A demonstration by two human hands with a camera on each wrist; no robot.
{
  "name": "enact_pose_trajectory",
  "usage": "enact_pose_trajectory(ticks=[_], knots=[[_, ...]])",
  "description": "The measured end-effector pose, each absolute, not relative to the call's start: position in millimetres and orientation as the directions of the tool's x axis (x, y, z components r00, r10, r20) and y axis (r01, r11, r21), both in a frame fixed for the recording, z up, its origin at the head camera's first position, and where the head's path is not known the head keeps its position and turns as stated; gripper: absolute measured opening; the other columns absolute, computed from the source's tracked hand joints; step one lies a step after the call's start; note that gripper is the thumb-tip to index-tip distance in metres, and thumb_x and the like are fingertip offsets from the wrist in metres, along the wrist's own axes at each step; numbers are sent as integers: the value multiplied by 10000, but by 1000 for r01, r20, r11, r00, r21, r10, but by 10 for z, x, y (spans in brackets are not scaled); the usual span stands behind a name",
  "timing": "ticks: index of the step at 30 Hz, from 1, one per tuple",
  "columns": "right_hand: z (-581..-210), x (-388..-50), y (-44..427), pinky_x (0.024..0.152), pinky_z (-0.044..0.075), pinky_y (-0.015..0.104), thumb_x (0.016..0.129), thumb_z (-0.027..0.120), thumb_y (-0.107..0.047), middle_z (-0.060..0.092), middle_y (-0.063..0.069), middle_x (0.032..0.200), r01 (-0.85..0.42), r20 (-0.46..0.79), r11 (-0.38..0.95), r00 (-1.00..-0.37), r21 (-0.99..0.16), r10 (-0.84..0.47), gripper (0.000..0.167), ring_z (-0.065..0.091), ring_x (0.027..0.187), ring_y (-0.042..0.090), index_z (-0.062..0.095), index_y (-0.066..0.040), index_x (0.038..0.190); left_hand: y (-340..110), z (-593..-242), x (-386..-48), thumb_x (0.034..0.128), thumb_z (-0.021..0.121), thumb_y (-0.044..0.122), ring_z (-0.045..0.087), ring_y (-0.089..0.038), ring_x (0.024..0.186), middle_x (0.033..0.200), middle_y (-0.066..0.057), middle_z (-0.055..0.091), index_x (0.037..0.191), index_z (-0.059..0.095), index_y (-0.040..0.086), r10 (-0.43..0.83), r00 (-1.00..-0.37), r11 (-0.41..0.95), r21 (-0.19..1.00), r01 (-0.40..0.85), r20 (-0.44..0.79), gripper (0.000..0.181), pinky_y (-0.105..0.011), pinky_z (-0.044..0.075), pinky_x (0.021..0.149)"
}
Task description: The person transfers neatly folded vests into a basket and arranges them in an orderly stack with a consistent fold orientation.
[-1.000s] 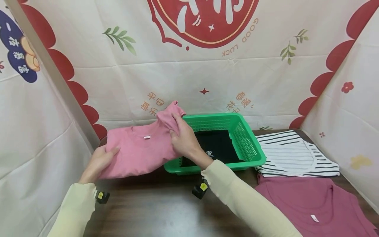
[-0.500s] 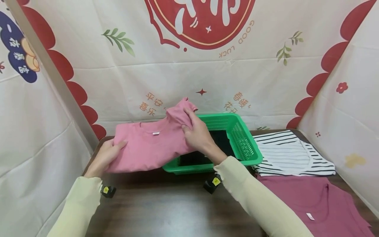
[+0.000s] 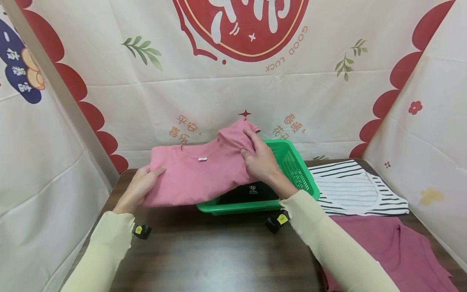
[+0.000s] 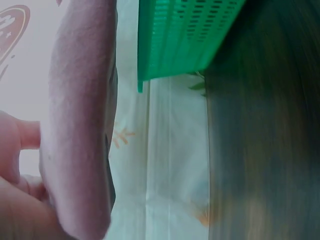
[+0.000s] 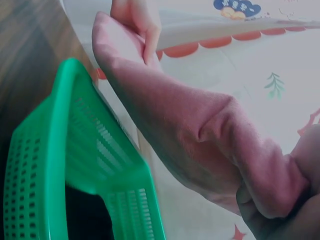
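Note:
A folded pink T-shirt (image 3: 198, 174) with a small white neck label hangs in the air, partly over the green basket (image 3: 297, 168). At its left edge my left hand (image 3: 140, 186) grips it, thumb on top. My right hand (image 3: 260, 160) pinches the other side near the raised sleeve. In the right wrist view the shirt (image 5: 175, 120) sags in folds between both hands, above the basket (image 5: 60, 145). A black folded garment (image 3: 248, 194) with a small white print lies in the basket, partly hidden by the shirt and my right arm.
To the basket's right lies a folded white shirt with black stripes (image 3: 346, 188). In front of it is a dark rose garment (image 3: 394, 251), partly behind my right sleeve. A printed white cloth (image 3: 219, 93) hangs behind the brown table (image 3: 204, 251).
Both hands have carried the pink T-shirt to the right and slightly up, further over the basket. It now covers more of the basket's left part. The view has shifted slightly.

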State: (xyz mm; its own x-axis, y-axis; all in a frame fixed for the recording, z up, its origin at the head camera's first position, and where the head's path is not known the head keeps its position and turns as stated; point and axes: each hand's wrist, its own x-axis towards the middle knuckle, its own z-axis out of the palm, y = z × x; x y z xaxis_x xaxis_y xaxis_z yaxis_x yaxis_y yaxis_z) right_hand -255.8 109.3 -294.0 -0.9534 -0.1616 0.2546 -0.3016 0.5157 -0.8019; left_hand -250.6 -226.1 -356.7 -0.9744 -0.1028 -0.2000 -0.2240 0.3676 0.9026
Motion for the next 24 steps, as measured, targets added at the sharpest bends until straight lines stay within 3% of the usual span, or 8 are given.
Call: enact_pose_trajectory(ticks=[13, 24], knots=[[-2964, -2603, 1537, 1200, 221, 434, 987, 539, -115, 286, 83, 1610, -298, 282, 532, -953, -793, -114, 594, 230, 1484, 199, 348, -195, 1544, -1926, -3486, -2591, 1026, 494, 386, 601, -142, 725, 879, -17, 582, 1263, 502, 36, 12, -973, 324, 922, -212, -228, 423, -314, 533, 672], [-3019, -2609, 1778, 1192, 224, 475, 990, 526, -116, 276, 94, 1614, -257, 251, 546, -964, -797, -88, 604, 256, 1475, 259, 330, -214, 1552, -1709, -3486, -2628, 1037, 495, 354, 616, -129, 719, 862, -24, 609, 1292, 496, 16, 65, -977, 305, 936, -174, -203, 423, -305, 537, 655]])
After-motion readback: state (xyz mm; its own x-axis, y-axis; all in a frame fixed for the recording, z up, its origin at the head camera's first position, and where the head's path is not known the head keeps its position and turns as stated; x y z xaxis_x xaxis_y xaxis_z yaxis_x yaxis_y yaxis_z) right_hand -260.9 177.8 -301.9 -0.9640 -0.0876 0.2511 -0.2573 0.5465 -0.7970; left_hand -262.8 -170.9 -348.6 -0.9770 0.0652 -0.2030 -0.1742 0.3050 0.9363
